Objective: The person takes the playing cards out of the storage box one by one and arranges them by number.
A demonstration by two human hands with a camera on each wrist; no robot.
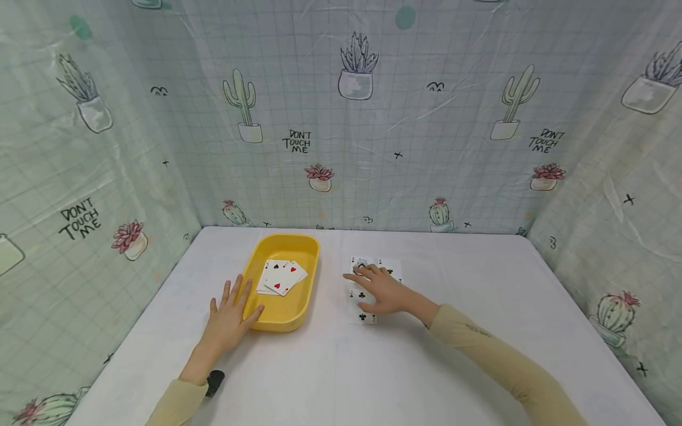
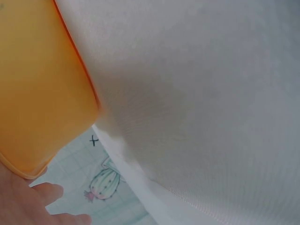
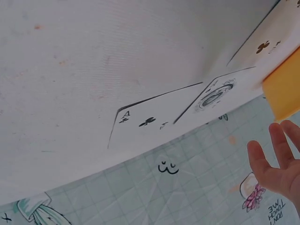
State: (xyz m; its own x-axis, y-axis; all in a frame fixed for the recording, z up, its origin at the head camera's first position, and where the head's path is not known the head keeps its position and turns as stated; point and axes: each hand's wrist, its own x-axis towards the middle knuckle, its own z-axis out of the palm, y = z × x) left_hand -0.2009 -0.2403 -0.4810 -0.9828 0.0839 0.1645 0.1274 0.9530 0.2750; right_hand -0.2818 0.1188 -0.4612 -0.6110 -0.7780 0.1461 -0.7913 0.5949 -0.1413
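Head view shows your left hand (image 1: 226, 322) relaxed, fingers spread and touching the left side of the yellow tray (image 1: 281, 310). Your right hand (image 1: 388, 293) is unclenched, fingers apart, over playing cards to the tray's right; you cannot tell whether it touches them. Those are an ace of clubs (image 1: 394, 265), a two of clubs (image 1: 356, 310) and an ornate-emblem card (image 3: 213, 98), lying on the white surface (image 1: 426, 378). Inside the tray, a hearts card (image 1: 288, 278) overlaps other cards (image 1: 269, 275).

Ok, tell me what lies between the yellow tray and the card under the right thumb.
Just bare white table between tray and card; the head view shows it.
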